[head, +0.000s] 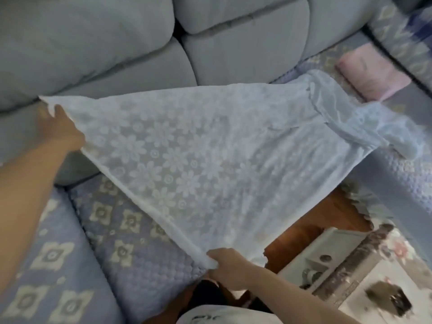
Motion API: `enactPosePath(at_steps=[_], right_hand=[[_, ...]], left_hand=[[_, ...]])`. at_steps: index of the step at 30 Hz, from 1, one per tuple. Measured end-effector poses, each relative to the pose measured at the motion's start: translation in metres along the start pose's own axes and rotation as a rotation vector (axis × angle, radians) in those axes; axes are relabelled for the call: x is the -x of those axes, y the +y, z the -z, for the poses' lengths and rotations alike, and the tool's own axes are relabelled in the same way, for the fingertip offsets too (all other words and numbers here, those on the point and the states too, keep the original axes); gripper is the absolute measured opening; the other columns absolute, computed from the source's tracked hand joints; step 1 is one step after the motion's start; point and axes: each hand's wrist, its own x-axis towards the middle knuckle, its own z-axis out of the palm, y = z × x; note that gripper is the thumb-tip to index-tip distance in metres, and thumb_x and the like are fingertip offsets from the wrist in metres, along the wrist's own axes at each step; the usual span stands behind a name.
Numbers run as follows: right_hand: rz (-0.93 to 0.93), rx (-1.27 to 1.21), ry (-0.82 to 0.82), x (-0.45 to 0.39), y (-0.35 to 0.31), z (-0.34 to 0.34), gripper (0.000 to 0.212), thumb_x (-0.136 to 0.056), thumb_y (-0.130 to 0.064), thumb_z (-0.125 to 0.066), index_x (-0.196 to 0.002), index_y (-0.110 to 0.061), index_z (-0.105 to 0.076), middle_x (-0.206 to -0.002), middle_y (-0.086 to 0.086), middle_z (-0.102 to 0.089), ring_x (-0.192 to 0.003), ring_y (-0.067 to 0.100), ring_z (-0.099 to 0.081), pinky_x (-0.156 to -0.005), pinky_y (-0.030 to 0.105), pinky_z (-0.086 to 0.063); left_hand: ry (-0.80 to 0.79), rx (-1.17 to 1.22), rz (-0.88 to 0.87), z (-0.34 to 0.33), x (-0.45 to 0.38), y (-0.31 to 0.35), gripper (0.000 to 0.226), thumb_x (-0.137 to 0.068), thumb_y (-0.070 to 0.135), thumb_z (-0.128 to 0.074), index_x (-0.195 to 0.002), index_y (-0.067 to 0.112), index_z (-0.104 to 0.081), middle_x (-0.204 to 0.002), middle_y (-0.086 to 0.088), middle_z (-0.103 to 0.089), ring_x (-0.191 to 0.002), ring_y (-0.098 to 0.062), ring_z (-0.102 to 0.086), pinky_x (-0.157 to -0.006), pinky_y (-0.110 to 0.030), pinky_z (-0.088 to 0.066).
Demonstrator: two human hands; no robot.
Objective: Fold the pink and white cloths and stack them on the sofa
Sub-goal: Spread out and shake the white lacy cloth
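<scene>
A white lace cloth (205, 146) with a flower pattern is stretched out flat in the air over the sofa seat (131, 230). My left hand (59, 127) holds its far left corner near the back cushions. My right hand (225, 267) pinches the near corner at the seat's front edge. The cloth's right end lies bunched on the sofa at the right. A folded pink cloth (371, 73) lies on the seat beyond that bunched end, at the upper right.
Grey back cushions (210, 43) line the sofa behind the cloth. The seat has a blue quilted cover with pale flower motifs. A low table (350, 265) with a patterned cover and a dark object stands at the lower right, on a wooden floor.
</scene>
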Motion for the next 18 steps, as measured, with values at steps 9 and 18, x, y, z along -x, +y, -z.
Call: enactPosePath(at_steps=[9, 18], right_hand=[[0.001, -0.183, -0.347, -0.025, -0.044, -0.021, 0.053, -0.099, -0.013, -0.058, -0.150, -0.014, -0.041, -0.135, 0.008, -0.055, -0.113, 0.019, -0.054, -0.095, 0.030, -0.042], [-0.175, -0.613, -0.013, 0.001, 0.057, 0.056, 0.021, -0.094, -0.008, -0.060, -0.114, -0.011, -0.065, -0.099, 0.008, -0.069, -0.082, 0.018, -0.067, -0.073, 0.026, -0.050]], left_hand=[[-1.240, 0.776, 0.536, -0.161, 0.325, 0.002, 0.037, -0.089, 0.042, -0.072, -0.107, 0.010, -0.063, -0.101, -0.013, -0.065, -0.084, -0.030, -0.070, -0.055, -0.038, -0.059], [-0.662, 0.218, 0.451, -0.245, 0.386, -0.068, 0.051, -0.091, 0.031, -0.054, -0.127, -0.005, -0.057, -0.130, -0.026, -0.060, -0.119, -0.041, -0.058, -0.095, -0.038, -0.046]])
